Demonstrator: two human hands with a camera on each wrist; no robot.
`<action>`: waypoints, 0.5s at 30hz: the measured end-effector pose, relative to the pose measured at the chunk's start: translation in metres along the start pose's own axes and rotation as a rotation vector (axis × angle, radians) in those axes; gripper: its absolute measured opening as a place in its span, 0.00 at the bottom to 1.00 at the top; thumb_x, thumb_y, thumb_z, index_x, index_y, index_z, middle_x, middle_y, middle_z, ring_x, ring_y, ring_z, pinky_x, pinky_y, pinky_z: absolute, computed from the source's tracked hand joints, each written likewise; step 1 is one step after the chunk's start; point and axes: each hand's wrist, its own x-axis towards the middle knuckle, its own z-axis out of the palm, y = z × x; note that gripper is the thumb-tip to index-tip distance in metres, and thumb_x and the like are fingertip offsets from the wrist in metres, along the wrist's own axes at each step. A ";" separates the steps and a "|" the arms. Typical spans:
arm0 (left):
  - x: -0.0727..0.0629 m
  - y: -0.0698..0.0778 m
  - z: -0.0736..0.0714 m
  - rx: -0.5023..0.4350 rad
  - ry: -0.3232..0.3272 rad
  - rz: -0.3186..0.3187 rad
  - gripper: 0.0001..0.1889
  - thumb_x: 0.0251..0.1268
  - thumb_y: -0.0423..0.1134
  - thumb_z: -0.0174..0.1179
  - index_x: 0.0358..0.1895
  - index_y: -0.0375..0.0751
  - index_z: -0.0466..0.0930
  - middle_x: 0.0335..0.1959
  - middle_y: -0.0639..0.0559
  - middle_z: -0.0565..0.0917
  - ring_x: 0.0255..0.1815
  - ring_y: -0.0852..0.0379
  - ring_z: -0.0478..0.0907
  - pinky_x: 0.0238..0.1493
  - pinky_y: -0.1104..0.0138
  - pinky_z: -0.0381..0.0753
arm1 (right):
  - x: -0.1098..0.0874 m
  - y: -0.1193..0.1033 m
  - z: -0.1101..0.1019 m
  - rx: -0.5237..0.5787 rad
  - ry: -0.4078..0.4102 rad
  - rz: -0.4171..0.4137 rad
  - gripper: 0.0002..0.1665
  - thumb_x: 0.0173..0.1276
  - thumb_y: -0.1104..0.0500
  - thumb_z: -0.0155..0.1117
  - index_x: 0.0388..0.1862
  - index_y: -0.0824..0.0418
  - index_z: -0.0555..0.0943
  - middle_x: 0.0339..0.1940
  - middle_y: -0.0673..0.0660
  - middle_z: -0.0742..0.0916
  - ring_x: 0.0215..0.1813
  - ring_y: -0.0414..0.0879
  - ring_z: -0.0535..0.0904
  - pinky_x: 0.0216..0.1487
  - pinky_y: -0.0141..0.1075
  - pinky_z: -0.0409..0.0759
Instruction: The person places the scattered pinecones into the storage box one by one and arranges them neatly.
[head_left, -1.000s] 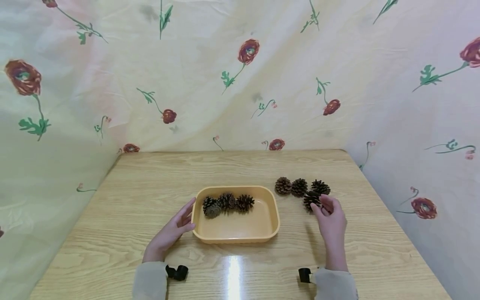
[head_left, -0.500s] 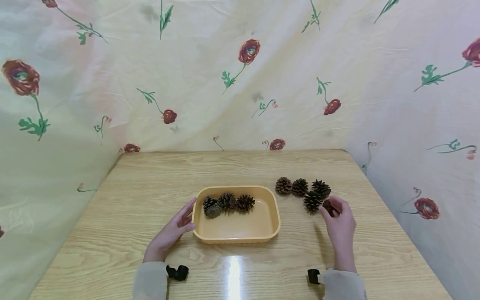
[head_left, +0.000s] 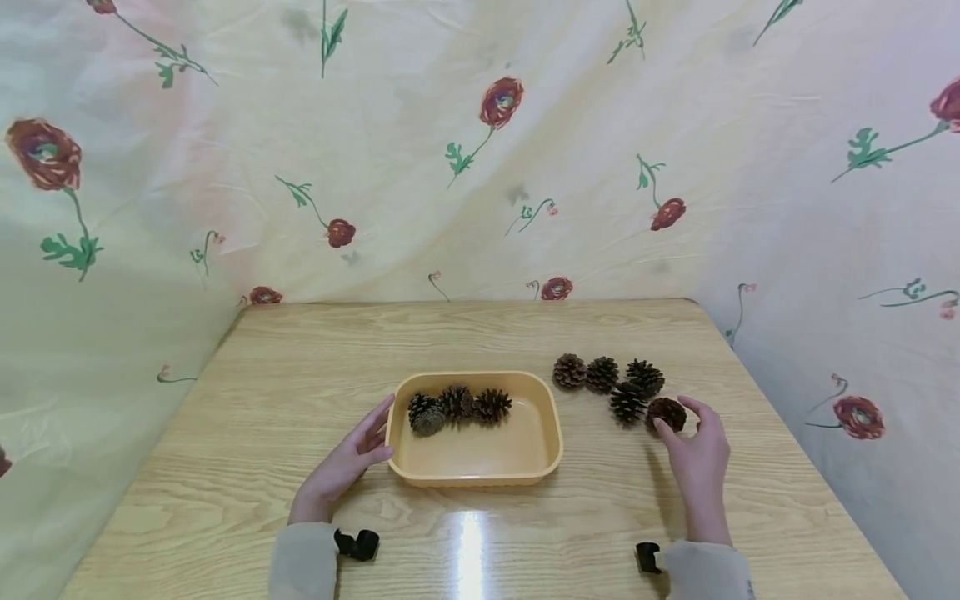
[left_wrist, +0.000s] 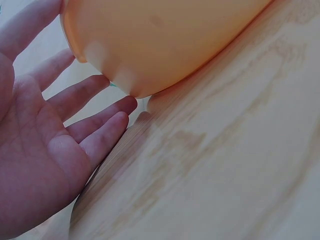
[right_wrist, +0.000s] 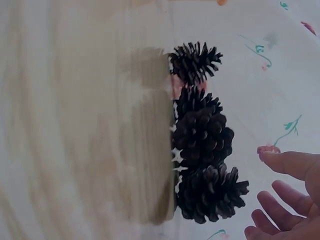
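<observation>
My left hand (head_left: 347, 461) lies against the left side of a yellow plastic tray (head_left: 474, 481), its fingertips touching the wall. In the left wrist view, the fingers of this hand (left_wrist: 60, 125) are spread and fairly straight. Several pinecones (head_left: 491, 406) sit along the tray's back left. At the right, my right hand (head_left: 699, 450) is beside the nearest pinecone (head_left: 666, 415), thumb and index finger spread apart around its right side. The right wrist view has this hand (right_wrist: 292, 205) apart from the dark pinecones (right_wrist: 205, 137), holding nothing.
More pinecones (head_left: 570, 372) lie on the wood-grain table (head_left: 337, 342), right of the tray and behind the nearest one. A flower-printed cloth (head_left: 405, 167) hangs behind the table and along its sides. Black wrist cameras (head_left: 358, 545) sit by both sleeves.
My right hand has moved rightward and its thumb and finger have spread, leaving the nearest pinecone more in view. The left hand and the tray have stayed put.
</observation>
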 end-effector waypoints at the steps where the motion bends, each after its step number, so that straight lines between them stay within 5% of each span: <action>1: 0.000 0.000 0.000 -0.003 -0.003 0.003 0.41 0.71 0.32 0.53 0.79 0.54 0.39 0.80 0.40 0.41 0.77 0.35 0.48 0.65 0.78 0.65 | 0.001 0.002 -0.001 -0.009 -0.006 -0.004 0.32 0.65 0.64 0.64 0.68 0.67 0.68 0.69 0.74 0.68 0.67 0.72 0.63 0.66 0.63 0.64; 7: 0.000 -0.001 -0.001 -0.005 -0.006 0.010 0.41 0.71 0.32 0.53 0.79 0.54 0.40 0.80 0.41 0.41 0.78 0.36 0.48 0.72 0.67 0.61 | 0.008 0.008 -0.002 -0.077 -0.081 -0.017 0.37 0.66 0.63 0.64 0.71 0.68 0.63 0.70 0.75 0.66 0.66 0.73 0.62 0.64 0.64 0.64; 15: 0.000 -0.001 -0.002 -0.022 -0.011 0.017 0.41 0.71 0.32 0.54 0.79 0.53 0.39 0.80 0.40 0.41 0.78 0.34 0.46 0.63 0.81 0.65 | 0.015 0.010 -0.003 -0.123 -0.138 -0.012 0.39 0.66 0.64 0.63 0.72 0.69 0.60 0.70 0.77 0.64 0.68 0.72 0.60 0.66 0.65 0.62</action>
